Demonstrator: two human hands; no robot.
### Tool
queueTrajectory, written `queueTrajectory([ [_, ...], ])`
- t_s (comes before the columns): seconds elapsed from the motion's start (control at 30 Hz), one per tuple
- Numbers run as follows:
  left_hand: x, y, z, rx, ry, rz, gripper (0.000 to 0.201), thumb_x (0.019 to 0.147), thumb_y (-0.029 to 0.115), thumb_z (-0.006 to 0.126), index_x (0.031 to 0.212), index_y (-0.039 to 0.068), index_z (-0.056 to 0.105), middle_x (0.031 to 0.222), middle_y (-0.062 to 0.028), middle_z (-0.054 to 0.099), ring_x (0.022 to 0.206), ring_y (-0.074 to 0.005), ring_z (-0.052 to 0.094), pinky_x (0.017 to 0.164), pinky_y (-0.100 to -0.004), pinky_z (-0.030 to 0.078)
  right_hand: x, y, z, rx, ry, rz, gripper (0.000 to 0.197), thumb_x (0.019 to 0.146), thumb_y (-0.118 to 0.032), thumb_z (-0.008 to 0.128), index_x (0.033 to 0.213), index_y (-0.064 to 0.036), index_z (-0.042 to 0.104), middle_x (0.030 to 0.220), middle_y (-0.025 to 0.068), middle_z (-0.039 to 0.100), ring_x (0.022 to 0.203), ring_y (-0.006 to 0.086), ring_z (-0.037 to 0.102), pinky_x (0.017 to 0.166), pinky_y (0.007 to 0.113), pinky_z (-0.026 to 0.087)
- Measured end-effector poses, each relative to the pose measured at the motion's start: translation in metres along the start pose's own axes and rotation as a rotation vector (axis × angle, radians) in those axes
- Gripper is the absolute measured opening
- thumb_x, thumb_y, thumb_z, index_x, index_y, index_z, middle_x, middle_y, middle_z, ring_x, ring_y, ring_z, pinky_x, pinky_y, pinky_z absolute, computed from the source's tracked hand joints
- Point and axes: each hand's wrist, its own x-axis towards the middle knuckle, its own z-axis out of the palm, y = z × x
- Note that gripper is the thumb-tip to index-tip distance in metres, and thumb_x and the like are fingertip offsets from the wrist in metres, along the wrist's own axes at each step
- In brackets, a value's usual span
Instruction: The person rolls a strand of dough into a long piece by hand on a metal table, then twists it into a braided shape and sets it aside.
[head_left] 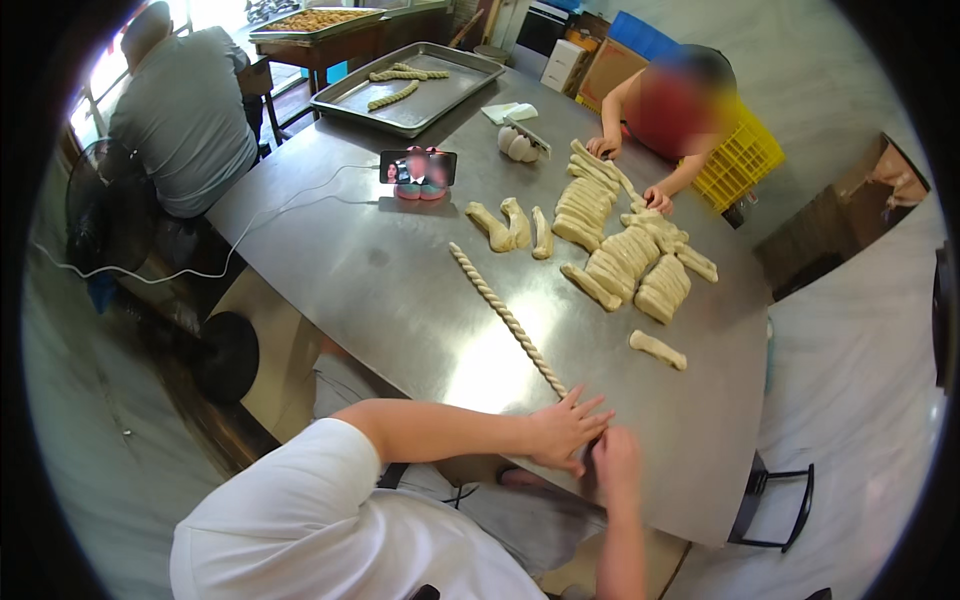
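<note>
A long twisted dough rope [507,315] lies slantwise across the metal table, its near end reaching my left hand [567,432]. That hand is open, fingers spread flat over the rope's end. My right hand [616,462] is close against its right side near the table edge, fingers curled in. Something dark shows between the two hands; its kind is hidden. To the right of the rope lies a single short dough strip [658,350]. Further off, many cut dough strips [622,262] lie piled side by side.
Across the steel table [400,300], another person [690,105] handles dough strips. A phone [418,168] on a stand has a white cable. Behind it are a tray [410,118] with twisted dough and a whitish ribbed object [517,145]. A person [185,110] sits at far left; a chair [785,510] stands right.
</note>
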Motion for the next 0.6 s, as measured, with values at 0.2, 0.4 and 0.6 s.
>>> queueTrajectory([
  [0.2,0.051,-0.054,0.011,0.083,0.092,-0.011,0.104,0.099,0.074,0.059,0.167,-0.003,0.041,0.179,-0.0178,0.032,0.168,-0.0373,0.024,0.134,-0.0647,0.014,0.046,0.031,0.015,0.002,-0.007,-0.139,0.009,0.097,-0.01,0.066,0.103,-0.0041,0.068,0.103,0.0177,0.07,0.096,0.0411,0.067,0.085,0.051,0.055],
  [0.4,0.028,-0.002,-0.007,0.051,-0.017,-0.12,0.101,0.099,0.074,0.058,0.167,0.001,0.042,0.179,-0.0161,0.034,0.167,-0.042,0.023,0.133,-0.0655,0.018,0.036,0.011,-0.007,-0.003,-0.198,0.194,0.013,0.092,-0.007,0.073,0.105,-0.0049,0.069,0.104,0.0166,0.071,0.099,0.0391,0.068,0.085,0.05,0.056],
  [0.6,0.045,-0.035,0.018,-0.014,0.002,0.029,0.103,0.097,0.075,0.06,0.168,0.002,0.041,0.18,-0.0151,0.033,0.168,-0.037,0.023,0.135,-0.06,0.017,0.011,0.017,0.01,-0.005,0.047,-0.056,0.014,0.094,-0.011,0.074,0.107,-0.0071,0.071,0.107,0.015,0.073,0.101,0.0374,0.069,0.083,0.051,0.057],
])
